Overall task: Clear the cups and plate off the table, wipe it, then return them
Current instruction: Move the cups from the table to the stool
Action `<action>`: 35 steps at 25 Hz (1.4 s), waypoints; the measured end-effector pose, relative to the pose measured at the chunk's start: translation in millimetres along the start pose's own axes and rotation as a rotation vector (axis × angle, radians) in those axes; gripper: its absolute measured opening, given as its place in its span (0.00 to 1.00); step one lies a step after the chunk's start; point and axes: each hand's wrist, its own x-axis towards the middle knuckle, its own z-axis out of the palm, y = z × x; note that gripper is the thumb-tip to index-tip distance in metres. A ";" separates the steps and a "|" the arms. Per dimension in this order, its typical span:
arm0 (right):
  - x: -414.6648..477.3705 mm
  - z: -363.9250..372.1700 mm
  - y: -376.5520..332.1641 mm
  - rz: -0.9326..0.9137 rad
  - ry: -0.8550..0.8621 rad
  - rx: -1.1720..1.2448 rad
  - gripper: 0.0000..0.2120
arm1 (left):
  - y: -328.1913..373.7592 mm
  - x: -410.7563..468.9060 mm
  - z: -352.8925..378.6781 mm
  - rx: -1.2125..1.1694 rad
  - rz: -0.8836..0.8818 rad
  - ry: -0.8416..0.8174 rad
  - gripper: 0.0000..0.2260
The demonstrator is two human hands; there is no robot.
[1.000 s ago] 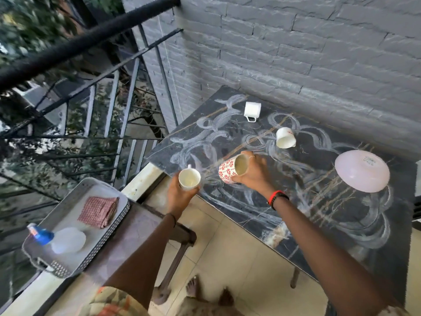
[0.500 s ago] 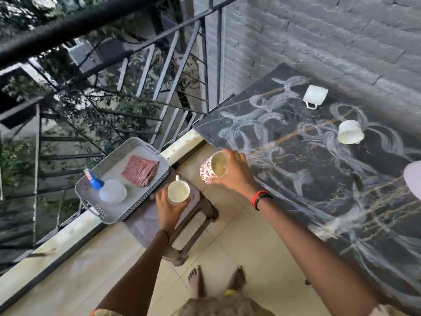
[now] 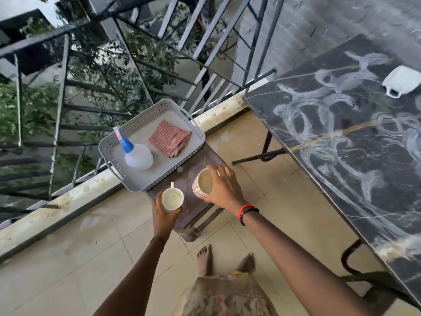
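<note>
white cup [image 3: 172, 198], floral cup [image 3: 204, 184] in hands [image 3: 163, 217] [image 3: 226, 188]

A plain white cup [image 3: 172, 199], a red-flowered cup [image 3: 197, 187], a red-checked cloth [image 3: 169, 141] in a grey tray [image 3: 145, 115], a black surface [image 3: 341, 137] streaked with white swirls.

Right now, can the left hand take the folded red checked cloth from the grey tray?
Probably not yet: the left hand grips a white ceramic cup. The folded red checked cloth lies uncovered in the grey plastic tray, reachable once the cup is down.
</note>
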 end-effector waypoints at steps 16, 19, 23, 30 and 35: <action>22.8 98.1 -55.8 -0.295 -0.241 -0.233 0.43 | -70.0 31.8 -19.8 -0.155 -0.037 0.082 0.34; 19.9 103.0 -55.8 -0.308 -0.248 -0.248 0.43 | -69.4 36.9 -21.6 -0.195 -0.036 0.072 0.33; 20.0 105.6 -55.5 -0.329 -0.264 -0.248 0.42 | -70.8 42.7 -24.5 -0.183 -0.014 0.044 0.31; 13.7 103.3 -54.6 -0.355 -0.264 -0.289 0.43 | -73.0 51.3 -27.2 -0.128 0.007 -0.019 0.30; 15.7 96.6 -55.8 -0.332 -0.277 -0.326 0.52 | -74.7 53.8 -32.4 -0.073 0.045 -0.072 0.34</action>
